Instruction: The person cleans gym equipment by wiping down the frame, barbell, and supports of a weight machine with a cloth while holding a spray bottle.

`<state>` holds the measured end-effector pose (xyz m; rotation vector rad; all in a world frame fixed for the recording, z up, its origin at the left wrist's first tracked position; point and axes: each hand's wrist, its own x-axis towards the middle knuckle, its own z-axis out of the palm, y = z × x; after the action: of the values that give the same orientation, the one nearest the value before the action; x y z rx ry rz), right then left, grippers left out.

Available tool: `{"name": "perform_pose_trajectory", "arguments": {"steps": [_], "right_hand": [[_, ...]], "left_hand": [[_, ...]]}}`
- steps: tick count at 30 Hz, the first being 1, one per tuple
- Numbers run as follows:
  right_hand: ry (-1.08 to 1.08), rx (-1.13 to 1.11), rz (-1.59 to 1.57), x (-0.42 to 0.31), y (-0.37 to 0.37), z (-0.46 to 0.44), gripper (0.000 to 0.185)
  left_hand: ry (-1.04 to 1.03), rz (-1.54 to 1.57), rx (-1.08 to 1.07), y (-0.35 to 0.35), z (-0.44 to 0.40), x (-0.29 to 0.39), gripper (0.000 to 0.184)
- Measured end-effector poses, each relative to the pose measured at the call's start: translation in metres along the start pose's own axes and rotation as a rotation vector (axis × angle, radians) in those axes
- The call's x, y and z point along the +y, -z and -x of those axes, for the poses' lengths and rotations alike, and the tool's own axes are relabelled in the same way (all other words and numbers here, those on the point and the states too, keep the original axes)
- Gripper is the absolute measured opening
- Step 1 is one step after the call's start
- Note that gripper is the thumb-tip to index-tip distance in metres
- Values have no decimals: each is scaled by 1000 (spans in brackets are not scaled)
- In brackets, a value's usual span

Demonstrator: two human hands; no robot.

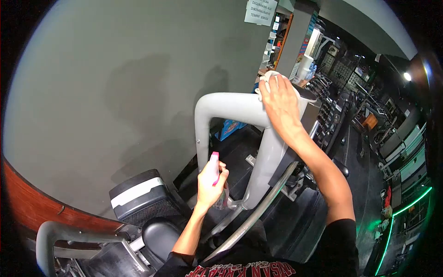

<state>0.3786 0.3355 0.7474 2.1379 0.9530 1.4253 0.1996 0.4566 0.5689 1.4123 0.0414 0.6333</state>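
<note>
My right hand (pixel 282 99) presses a white cloth (pixel 270 76) onto the top of a grey tubular gym machine frame (pixel 230 104). Its fingers lie stretched over the cloth, near the frame's upper right corner. Lower down, my left hand (pixel 210 184) is wrapped round a spray bottle with a pink and white trigger head (pixel 214 161). The bottle's clear body shows only partly below the hand, in front of the frame's lower part. A curved metal bar (pixel 258 214) of the machine runs between my two arms.
A black padded seat (pixel 138 189) with a white stripe stands at lower left, beside another grey frame (pixel 69 233). The grey wall (pixel 115 69) rises behind, with a paper sign (pixel 260 11). Dumbbell racks (pixel 325 111) line the right. A blue box (pixel 230 129) sits behind the frame.
</note>
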Motion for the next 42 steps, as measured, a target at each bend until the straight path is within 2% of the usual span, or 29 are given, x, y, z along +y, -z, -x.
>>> {"name": "perform_pose_trajectory", "arguments": {"steps": [2,4,5,7,8,10,12,14,18,22,26,28,30,33,38,40,41,42], "right_hand": [[22,50,57,-15,-19,-8,30],[54,-333,125,-32,-35,-18,22],[53,-325,119,-35,-43,-23,22],[-25,-543,-96,-41,-56,-36,20],[-18,-533,-101,-44,-63,-41,20],[-268,-500,-406,-51,-74,-50,21],[-314,-518,-450,-60,-84,-56,24],[-224,-427,-547,-71,-96,-60,24],[-107,-335,-602,-114,-136,-69,21],[-41,-422,-495,-149,-163,-91,19],[62,-456,-410,-196,-194,-112,18],[69,-468,-428,-216,-202,-122,18],[125,-627,-364,-236,-219,-134,20],[265,-560,-264,-267,-237,-130,20],[485,-584,-114,-332,-269,-112,32],[479,-564,-12,-370,-300,-103,35],[541,-515,105,-374,-299,-99,46],[466,-519,102,-372,-289,-98,52]], "left_hand": [[-1,-45,11,1,0,1,14],[8,-54,4,3,0,2,14],[14,-60,-9,5,-1,3,14],[-17,-84,11,9,-4,4,15],[-35,-98,24,10,-5,4,15],[-65,-143,47,15,-8,4,15],[-107,-190,72,17,-15,7,16],[-59,-225,85,18,-19,12,17],[-115,-324,114,19,-28,16,17],[-17,-449,53,14,-33,21,18],[-94,-507,23,4,-37,8,19],[59,-464,20,0,-38,11,19],[99,-489,32,-1,-38,17,18],[37,-499,61,7,-29,13,17],[72,-562,197,21,5,12,19],[70,-596,251,21,16,11,18],[59,-614,284,21,21,11,17],[47,-630,313,20,25,11,16]]}}
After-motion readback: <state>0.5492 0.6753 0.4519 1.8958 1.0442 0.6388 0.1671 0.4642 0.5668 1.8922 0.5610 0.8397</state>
